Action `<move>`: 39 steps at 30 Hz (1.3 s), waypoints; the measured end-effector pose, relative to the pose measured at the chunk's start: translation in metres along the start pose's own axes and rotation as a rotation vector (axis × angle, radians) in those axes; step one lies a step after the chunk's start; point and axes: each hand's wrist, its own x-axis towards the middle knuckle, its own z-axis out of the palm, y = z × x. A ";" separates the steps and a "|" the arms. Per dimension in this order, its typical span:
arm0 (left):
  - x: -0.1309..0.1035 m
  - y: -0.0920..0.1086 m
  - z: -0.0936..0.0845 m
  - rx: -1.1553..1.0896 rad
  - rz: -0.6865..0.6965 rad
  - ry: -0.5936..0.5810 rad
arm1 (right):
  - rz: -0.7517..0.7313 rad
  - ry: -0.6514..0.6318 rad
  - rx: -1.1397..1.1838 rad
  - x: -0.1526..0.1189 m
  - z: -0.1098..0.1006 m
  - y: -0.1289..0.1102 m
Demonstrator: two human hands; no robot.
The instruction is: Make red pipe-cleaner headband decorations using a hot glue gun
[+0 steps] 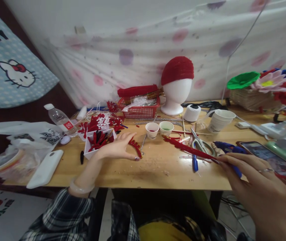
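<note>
My left hand [117, 147] reaches over the table with thumb and fingers spread. A curved red piece with gold beads [135, 148] lies between its fingertips; I cannot tell whether they touch it. At the right, my right hand [248, 177] pinches the near end of a long, fuzzy red strip [190, 147]. Gold trim shows at the strip's far end, which points toward two paper cups. One cup [152, 131] has red bits inside, the other cup [166, 129] green ones. Beneath the strip lie scissors [201, 142] and a blue pen [195, 163].
Beside my left wrist stands a white box [90, 154] of red pieces. Behind are a red basket [141, 111], a white foam head [176, 97] in a red cap and a thread spool [192, 113]. A phone [265, 155] lies right, a white power bank-like block [44, 169] left.
</note>
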 end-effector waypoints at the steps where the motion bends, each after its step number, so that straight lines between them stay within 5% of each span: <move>1: 0.000 0.001 -0.004 -0.033 -0.004 0.001 | 0.014 -0.012 0.010 0.000 0.000 0.000; 8: 0.003 0.015 -0.005 -0.427 -0.034 0.012 | 0.038 -0.028 0.053 0.002 -0.003 0.001; 16: -0.001 0.022 0.007 -0.520 -0.040 0.530 | 0.034 -0.026 0.105 0.001 0.003 -0.005; 20: -0.008 0.033 0.048 -0.695 0.000 0.673 | 0.045 0.022 0.152 0.005 0.012 -0.016; 23: -0.008 0.045 0.093 -1.035 -0.105 0.351 | 0.123 0.022 0.223 0.011 0.020 -0.030; 25: -0.006 0.055 0.117 -1.243 -0.058 0.258 | 0.147 0.002 0.297 0.017 0.025 -0.042; 29: 0.000 0.068 0.139 -1.387 -0.006 0.306 | 0.114 -0.037 0.417 0.027 0.032 -0.062; 39: -0.001 0.048 0.142 -1.352 -0.012 0.501 | 0.117 -0.228 0.570 0.032 0.057 -0.073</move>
